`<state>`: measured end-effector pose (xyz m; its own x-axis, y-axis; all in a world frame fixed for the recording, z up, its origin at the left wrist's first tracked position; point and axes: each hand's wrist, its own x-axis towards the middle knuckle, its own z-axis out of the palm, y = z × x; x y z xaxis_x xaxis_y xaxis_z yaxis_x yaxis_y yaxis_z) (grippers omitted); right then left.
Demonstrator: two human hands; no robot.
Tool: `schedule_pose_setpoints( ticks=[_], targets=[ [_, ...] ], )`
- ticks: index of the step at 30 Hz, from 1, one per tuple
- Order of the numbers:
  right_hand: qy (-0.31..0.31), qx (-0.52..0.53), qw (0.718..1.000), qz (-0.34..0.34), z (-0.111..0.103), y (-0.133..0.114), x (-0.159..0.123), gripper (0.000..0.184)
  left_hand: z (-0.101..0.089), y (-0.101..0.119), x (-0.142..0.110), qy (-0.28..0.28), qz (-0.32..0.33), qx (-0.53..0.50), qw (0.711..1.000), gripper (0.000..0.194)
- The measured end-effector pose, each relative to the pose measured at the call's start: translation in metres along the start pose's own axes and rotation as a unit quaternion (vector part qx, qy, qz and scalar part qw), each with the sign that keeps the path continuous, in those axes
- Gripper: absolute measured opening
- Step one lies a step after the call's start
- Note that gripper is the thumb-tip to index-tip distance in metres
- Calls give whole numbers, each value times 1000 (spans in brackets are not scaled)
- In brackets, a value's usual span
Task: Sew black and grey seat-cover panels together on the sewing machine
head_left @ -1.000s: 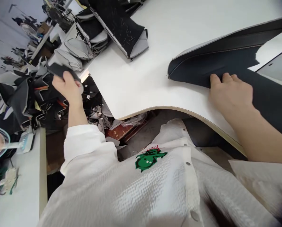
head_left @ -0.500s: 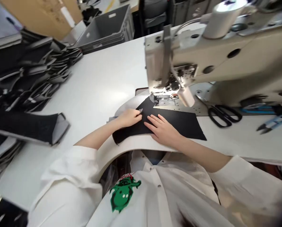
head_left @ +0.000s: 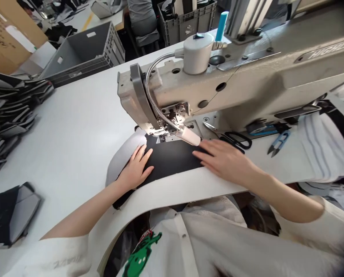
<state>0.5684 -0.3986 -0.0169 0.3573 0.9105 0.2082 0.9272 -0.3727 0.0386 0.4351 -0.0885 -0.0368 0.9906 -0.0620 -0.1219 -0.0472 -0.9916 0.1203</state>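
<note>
"Checking the entry: what lies under the hands?"

"One black fabric panel (head_left: 172, 158), in front of the sewing machine (head_left: 206, 88), its far edge at the presser foot (head_left: 162, 132)."

"Grip?"

"None closed. Left hand (head_left: 136, 169) flat on the panel, fingers apart, beside its curled grey lining (head_left: 122, 157); right hand (head_left: 225, 159) open on the panel's right end, near the black-handled scissors (head_left: 235, 140)."

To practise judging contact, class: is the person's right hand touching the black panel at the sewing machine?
Touching: the head view shows the right hand lying flat, its fingertips resting on the black panel.
</note>
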Motion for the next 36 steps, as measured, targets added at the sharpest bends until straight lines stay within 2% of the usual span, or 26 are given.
schedule_pose_setpoints(
  ticks=[2, 5, 8, 12, 14, 15, 18, 20, 22, 26, 29, 31, 32, 34, 36],
  targets=[
    [-12, -60, 992, 107, -2, 18, -27, 35, 2, -1, -6, -21, -26, -13, 999, 57],
    [-65, -88, 978, 176, 6, 30, -47, 45, -3, 3, -9, -51, -58, -21, 997, 57],
    [-59, -88, 975, 196, 15, 29, -35, 39, -11, 9, -8, -71, -58, -26, 995, 60],
    [8, -86, 969, 233, 17, 23, -6, 39, -16, 12, -4, -77, -71, -20, 994, 69],
    [27, -62, 979, 191, 17, 18, 1, 40, -18, 12, 0, -96, -71, -22, 993, 70],
    [25, -39, 989, 141, 17, 14, 2, 42, -20, 12, 2, -105, -71, -24, 992, 70],
    [-22, 38, 998, -43, 23, -5, 8, 57, -27, 13, 11, -123, -76, -22, 989, 69],
    [-52, 49, 992, -104, 29, -20, 17, 56, -31, 13, 19, -119, -63, -18, 991, 70],
    [-69, 13, 992, -107, 32, -33, 29, 47, -35, 13, 26, -103, -37, 1, 994, 75],
    [-74, -63, 985, -139, 18, -38, 45, 48, -39, 6, 37, -93, 7, 91, 991, 75],
    [-22, -40, 984, -171, 1, -18, 39, 43, -41, -3, 38, -82, 51, 106, 990, 62],
    [2, -25, 988, -151, -4, 2, 31, 44, -41, -7, 36, -92, 65, 81, 990, 54],
    [6, -25, 991, -132, -2, 12, 27, 45, -40, -7, 34, -103, 64, 66, 990, 56],
    [1, -30, 995, -97, 8, 28, 23, 46, -38, -6, 31, -122, 59, 44, 990, 73],
    [-5, -35, 997, -69, 21, 32, 26, 46, -35, -2, 29, -122, 51, 36, 991, 88]
  ],
)
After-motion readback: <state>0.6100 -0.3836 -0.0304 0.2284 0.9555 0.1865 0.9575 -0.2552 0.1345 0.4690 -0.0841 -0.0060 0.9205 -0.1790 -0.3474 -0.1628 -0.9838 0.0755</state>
